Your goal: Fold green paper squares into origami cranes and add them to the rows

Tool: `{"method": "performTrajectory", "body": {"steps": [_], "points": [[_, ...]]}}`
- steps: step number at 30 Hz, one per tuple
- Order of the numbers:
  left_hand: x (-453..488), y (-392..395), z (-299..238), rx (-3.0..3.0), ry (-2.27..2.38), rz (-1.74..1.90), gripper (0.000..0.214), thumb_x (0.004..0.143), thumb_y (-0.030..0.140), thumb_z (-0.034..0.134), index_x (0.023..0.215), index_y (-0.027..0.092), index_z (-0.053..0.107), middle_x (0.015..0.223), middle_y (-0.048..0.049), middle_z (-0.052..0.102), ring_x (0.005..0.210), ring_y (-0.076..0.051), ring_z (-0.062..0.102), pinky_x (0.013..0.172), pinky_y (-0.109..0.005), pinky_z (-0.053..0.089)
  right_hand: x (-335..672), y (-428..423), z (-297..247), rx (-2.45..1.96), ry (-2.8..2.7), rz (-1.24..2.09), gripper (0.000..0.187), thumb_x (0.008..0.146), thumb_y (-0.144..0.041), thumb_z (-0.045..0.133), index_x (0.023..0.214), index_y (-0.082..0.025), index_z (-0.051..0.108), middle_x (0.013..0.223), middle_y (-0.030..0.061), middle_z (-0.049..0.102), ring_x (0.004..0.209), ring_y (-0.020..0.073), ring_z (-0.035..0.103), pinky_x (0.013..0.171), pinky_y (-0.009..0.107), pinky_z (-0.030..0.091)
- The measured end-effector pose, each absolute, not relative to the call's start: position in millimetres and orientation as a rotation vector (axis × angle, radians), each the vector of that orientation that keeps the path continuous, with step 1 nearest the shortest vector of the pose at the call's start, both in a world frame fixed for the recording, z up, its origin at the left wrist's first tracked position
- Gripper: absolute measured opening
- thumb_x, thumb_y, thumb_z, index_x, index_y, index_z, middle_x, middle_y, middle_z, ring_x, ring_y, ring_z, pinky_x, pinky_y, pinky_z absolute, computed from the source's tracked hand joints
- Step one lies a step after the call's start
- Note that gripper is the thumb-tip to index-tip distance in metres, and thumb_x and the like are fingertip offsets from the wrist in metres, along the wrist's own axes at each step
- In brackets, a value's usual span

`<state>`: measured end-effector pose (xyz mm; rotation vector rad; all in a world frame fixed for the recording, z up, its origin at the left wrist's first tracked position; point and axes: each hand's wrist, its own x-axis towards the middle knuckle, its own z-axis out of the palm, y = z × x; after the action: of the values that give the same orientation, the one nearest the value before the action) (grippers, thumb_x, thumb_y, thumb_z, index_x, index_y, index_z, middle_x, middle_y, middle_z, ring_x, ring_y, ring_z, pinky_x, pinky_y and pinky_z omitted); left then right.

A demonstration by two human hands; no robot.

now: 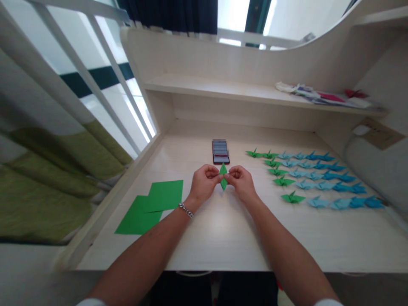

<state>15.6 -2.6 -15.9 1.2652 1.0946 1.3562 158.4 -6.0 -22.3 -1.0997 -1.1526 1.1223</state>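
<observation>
Green folded paper [223, 168], a slim diamond with its points toward and away from the person, is held over the pale surface [219, 242], just nearer than the phone [220, 152]; the left hand [204, 182] and right hand [241, 182] pinch its middle from either side, thumbs almost meeting, other fingers curled; the left forearm [149, 244] and right forearm [282, 238] slant inward, wrists low; green sheets [166, 195] lie beside the left forearm; rows of folded cranes [315, 175] stand to the right.
</observation>
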Motion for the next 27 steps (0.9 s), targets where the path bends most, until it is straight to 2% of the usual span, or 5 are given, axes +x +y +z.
{"method": "performTrajectory", "body": {"steps": [5, 7, 12, 19, 27], "points": [[11.4, 1.0, -22.9, 1.28, 1.182, 1.406, 0.033, 0.06, 0.025, 0.077, 0.084, 0.014, 0.058, 0.07, -0.0027, 0.067, 0.065, -0.016, 0.065, 0.059, -0.026, 0.052, 157.9, -11.3, -20.0, -1.264, -1.461, 0.663, 0.01, 0.071, -0.03, 0.067, 0.075, -0.02, 0.068, 0.078, 0.004, 0.067, 0.073, 0.0184, 0.062, 0.07, 0.032, 0.05], [10.3, 0.9, -24.7, 1.326, 1.205, 1.415, 0.03, 0.064, 0.027, 0.075, 0.085, 0.015, 0.059, 0.072, -0.0035, 0.068, 0.067, -0.017, 0.066, 0.06, -0.027, 0.052, 157.1, -12.7, -19.8, -1.278, -1.534, 0.612, 0.012, 0.074, -0.029, 0.064, 0.081, -0.022, 0.072, 0.086, 0.0049, 0.069, 0.079, 0.0196, 0.063, 0.074, 0.032, 0.05], [12.8, -2.8, -24.0, 1.47, 1.169, 1.352, 0.019, 0.071, 0.028, 0.07, 0.083, 0.015, 0.064, 0.081, -0.0064, 0.07, 0.075, -0.018, 0.067, 0.07, -0.03, 0.053, 156.2, -10.2, -23.9, -1.232, -1.521, 0.85, 0.026, 0.076, -0.031, 0.062, 0.098, -0.022, 0.07, 0.095, 0.0051, 0.071, 0.085, 0.021, 0.065, 0.078, 0.034, 0.051], [11.8, 2.9, -27.8, 1.41, 1.15, 1.328, 0.03, 0.065, 0.026, 0.075, 0.091, 0.015, 0.065, 0.082, -0.0069, 0.07, 0.074, -0.017, 0.066, 0.071, -0.031, 0.053, 160.1, -1.9, -29.2, -1.169, -1.215, 1.183, 0.026, 0.066, -0.034, 0.069, 0.083, -0.015, 0.072, 0.076, 0.0057, 0.072, 0.066, 0.0183, 0.065, 0.065, 0.031, 0.053], [8.2, 6.6, -26.2, 1.279, 1.006, 1.13, 0.02, 0.062, 0.023, 0.074, 0.078, 0.012, 0.068, 0.078, -0.007, 0.07, 0.068, -0.016, 0.064, 0.068, -0.03, 0.053, 166.8, -4.5, -21.4, -1.179, -1.126, 1.361, 0.028, 0.056, -0.033, 0.076, 0.078, -0.016, 0.072, 0.07, 0.0043, 0.07, 0.06, 0.0146, 0.062, 0.061, 0.028, 0.052]]}}
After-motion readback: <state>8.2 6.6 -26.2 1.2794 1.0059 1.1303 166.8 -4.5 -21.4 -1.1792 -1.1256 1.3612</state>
